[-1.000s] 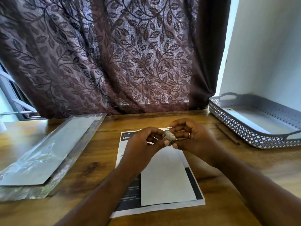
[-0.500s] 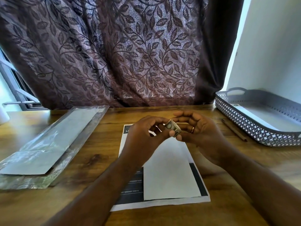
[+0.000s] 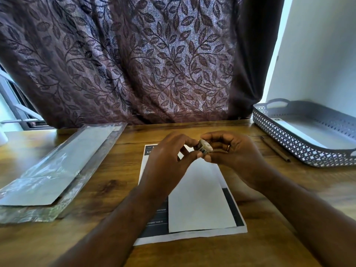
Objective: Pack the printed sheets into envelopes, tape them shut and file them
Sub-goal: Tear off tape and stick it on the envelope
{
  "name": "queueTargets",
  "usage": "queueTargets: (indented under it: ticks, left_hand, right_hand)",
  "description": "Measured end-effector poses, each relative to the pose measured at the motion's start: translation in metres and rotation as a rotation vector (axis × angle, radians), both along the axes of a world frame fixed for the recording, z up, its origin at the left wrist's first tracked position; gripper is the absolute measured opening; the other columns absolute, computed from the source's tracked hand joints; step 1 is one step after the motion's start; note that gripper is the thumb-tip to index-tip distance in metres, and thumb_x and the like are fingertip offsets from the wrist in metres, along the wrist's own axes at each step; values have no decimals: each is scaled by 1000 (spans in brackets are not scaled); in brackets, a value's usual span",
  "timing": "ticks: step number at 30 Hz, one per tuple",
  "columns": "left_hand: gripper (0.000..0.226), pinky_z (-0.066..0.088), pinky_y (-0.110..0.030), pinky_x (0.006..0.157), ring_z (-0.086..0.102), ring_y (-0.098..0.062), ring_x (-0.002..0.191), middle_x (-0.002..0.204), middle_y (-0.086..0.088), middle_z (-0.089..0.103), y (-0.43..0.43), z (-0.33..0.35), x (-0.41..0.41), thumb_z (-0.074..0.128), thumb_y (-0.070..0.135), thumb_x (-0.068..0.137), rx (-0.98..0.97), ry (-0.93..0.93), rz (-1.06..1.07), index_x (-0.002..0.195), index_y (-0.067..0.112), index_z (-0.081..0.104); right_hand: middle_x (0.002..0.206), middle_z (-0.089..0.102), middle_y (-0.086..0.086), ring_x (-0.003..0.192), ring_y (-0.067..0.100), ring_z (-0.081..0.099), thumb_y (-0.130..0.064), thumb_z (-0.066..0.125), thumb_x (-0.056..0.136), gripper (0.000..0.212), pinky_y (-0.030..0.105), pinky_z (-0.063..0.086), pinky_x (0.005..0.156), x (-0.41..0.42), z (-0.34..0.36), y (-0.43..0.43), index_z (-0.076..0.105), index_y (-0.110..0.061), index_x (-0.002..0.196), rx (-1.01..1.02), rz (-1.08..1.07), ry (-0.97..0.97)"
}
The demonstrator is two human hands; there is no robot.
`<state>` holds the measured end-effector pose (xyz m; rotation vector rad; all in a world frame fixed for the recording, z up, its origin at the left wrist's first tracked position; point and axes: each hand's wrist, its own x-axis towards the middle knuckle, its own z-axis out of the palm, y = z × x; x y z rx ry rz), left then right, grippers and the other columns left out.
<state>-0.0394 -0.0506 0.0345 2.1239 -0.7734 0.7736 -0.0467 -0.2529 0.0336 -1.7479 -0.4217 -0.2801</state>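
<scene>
Both hands meet on a small roll of tape (image 3: 205,146): the right hand (image 3: 236,153) curls round it while the left hand (image 3: 169,158) pinches at its edge, which I judge to be hunting the loose end for the taping step. Just beneath them a white envelope (image 3: 200,196) lies on a printed sheet (image 3: 155,215). Next a strip must be drawn free and pressed over the flap.
</scene>
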Motion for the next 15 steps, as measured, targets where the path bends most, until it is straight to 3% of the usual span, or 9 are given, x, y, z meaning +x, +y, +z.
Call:
queueTargets:
  ticks: [3,6,8,12,15]
  left_hand:
    - [16,48,-11,60,62,-8,79,101,4,69,-1,-2,2,77,23,86,-7,-4,-2,98,16,70]
    - [9,55,-30,59,61,-14,78,92,1,67,0,-5,5,73,19,89,-8,-45,-14,91,13,67]
    - [8,55,-35,59,61,-17,77,90,-1,67,2,-6,6,71,18,91,39,-87,-8,91,11,67]
    - [9,53,-28,57,59,-13,75,93,1,65,1,-4,6,63,21,96,141,-160,4,96,13,66]
    - [6,52,-17,59,62,-11,77,94,3,65,-1,-5,5,62,20,97,57,-53,-25,98,15,64]
  right_hand:
    - [105,78,7,101,24,74,-6,84,71,46,47,60,90,1,-1,0,70,-13,115,-6,-4,-7]
    - [105,78,5,101,23,74,-1,84,73,44,46,60,89,1,-2,0,72,-13,114,-16,-14,-13]
    - [104,78,3,100,21,74,-5,84,72,44,42,61,88,1,-2,1,72,-13,113,-26,-20,-18]
    - [102,78,0,97,17,74,-21,84,67,46,35,62,86,0,-1,3,73,-13,112,-43,-28,-30]
    - [101,78,3,97,20,74,-21,84,69,46,36,61,86,1,-1,2,72,-14,113,-3,-13,-4]
